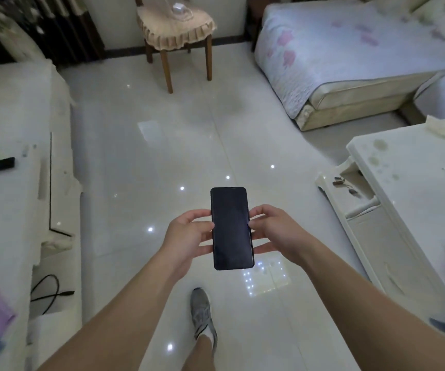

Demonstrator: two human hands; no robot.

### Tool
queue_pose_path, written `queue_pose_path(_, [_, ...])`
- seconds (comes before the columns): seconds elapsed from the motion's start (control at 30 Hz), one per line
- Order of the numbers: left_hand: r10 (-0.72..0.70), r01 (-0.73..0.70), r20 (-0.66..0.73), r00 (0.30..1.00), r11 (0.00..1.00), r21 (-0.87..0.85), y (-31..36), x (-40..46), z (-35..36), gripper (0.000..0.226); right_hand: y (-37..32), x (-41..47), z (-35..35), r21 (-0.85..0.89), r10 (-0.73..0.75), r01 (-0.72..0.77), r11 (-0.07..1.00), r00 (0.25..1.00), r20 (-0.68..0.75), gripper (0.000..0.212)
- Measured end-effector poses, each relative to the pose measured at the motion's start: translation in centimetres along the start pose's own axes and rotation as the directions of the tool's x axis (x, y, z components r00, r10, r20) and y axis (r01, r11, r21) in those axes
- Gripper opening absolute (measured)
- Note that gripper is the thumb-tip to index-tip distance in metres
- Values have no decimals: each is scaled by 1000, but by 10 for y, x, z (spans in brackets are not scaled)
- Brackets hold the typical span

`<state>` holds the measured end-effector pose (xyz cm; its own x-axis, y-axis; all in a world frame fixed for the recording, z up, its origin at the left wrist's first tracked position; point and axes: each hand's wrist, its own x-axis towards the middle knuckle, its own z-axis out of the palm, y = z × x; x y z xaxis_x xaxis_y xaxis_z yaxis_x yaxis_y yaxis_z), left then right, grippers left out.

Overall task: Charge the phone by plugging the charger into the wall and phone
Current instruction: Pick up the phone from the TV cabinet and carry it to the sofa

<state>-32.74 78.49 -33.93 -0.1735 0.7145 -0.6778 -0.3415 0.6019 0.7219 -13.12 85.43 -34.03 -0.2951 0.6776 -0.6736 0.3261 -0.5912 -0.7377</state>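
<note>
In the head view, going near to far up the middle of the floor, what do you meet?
Grey shoe → phone, screen dark, held between left hand and right hand → bare tiled floor → wooden chair with a white object on its seat.

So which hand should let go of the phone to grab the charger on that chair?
Probably the right hand. Both grip the phone alike, and the white charger on the chair lies straight ahead, so it's nearly even.

A glossy white tiled floor (141,145) fills the room. A wooden chair (176,33) stands on it at the far end, a bed (349,65) right of the chair, a white table (414,188) nearer. One grey shoe (202,314) rests on the tiles.
</note>
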Motion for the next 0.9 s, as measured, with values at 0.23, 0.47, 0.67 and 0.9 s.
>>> queue_pose_path(0.23, [26,-30,73,997,998,52,116,64,26,29,-102,52,-30,51,-32,36,998,997,-72,21])
queue_pose_path(0.47, [44,-56,108,993,992,116,210,133,65,30,-186,110,-74,98,-50,60,993,994,-100,20])
queue_pose_path(0.67, [50,-67,134,990,989,131,275,211,117,30,-246,178,-137,125,-59,72,990,993,-105,18])
queue_pose_path(0.9, [41,-60,148,988,990,126,355,304,197,32,-325,260,-224,121,-53,70,990,990,-133,20])
